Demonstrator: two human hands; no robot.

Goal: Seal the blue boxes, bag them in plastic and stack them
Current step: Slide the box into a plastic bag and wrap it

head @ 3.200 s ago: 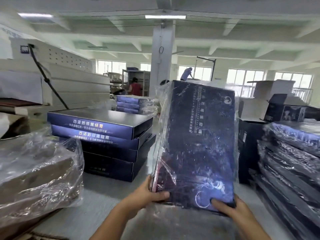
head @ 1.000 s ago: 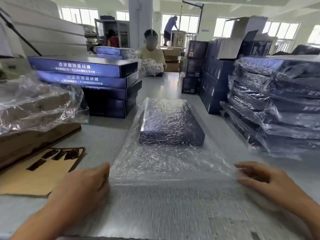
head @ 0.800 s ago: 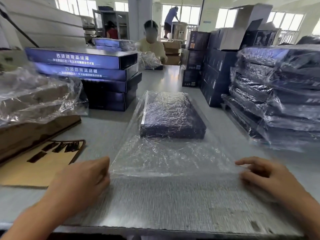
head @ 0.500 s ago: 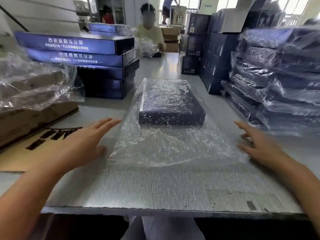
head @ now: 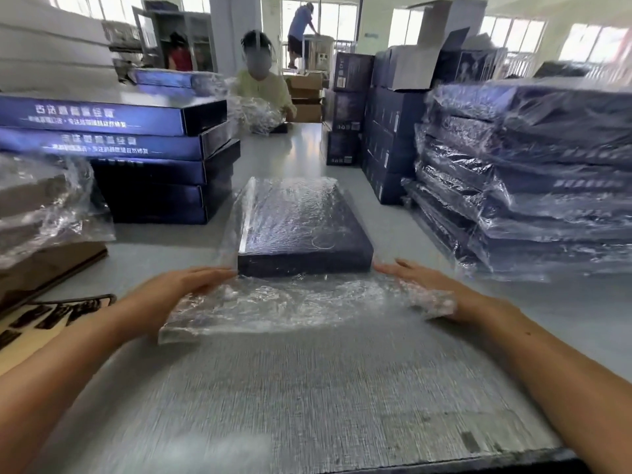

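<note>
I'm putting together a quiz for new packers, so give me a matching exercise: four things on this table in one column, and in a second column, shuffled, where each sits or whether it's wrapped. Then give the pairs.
Things
1 single box
2 left stack
3 right stack
4 cardboard sheet

Place or state
A near left, lying flat
B piled, each wrapped in plastic
C centre, bag end loose
D piled, bare blue boxes

Pairs: 1-C, 2-D, 3-B, 4-A

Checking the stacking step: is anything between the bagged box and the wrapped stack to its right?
Nothing visible: bare table lies between the bagged box and the wrapped stack. Left hand and right hand are at the box's near corners.
</note>
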